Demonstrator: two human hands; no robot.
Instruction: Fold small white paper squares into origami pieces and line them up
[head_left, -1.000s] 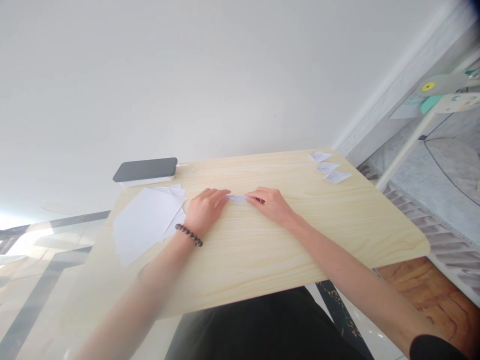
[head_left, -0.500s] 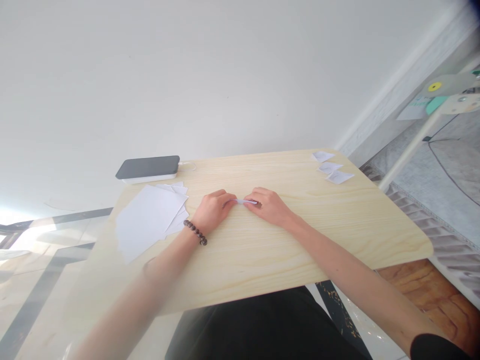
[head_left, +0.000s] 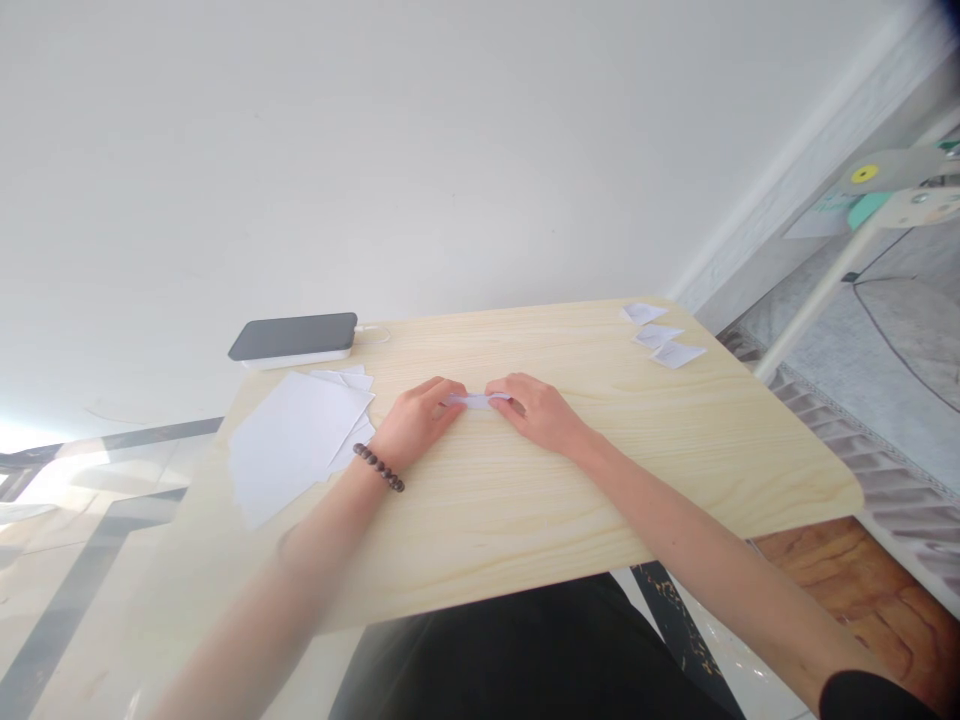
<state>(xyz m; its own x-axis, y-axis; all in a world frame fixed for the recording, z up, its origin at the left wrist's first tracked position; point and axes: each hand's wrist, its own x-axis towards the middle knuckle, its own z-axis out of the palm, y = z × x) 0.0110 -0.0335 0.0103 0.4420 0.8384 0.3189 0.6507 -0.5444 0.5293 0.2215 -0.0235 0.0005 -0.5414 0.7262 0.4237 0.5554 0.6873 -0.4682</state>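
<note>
We can't read the sheet (head_left: 814,218), far right. Our left hand (head_left: 416,422) and right hand (head_left: 546,412) pinch opposite ends of folded paper (head_left: 477,402), mid wood-grain table (head_left: 525,520); white wall (head_left: 450,150) far side.

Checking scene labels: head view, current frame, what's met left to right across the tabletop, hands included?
Loose white sheets → left hand → paper strip → right hand → three small paper pieces.

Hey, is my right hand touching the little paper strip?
Touching: the head view shows the right hand closed on the right end of the paper strip, with no gap.
</note>
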